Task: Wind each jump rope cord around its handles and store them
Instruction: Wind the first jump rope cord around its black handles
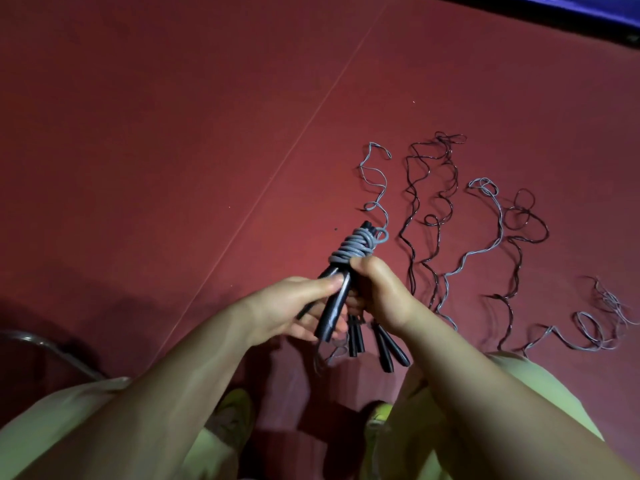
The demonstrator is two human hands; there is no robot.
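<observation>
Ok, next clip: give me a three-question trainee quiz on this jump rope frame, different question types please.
1. True or false: the grey cord is wound around the top of the black handles held in the hands.
2. Multiple choice: where do the loose cords lie? A) on the red floor, right of the hands; B) in a box; C) over the person's knee.
3. Fill in: the left hand and right hand both grip the ____.

Key: 1 true; 2 A; 3 handles. Note that a tail of the grey cord trails unwound onto the floor, and more handles lie below the hands.
</observation>
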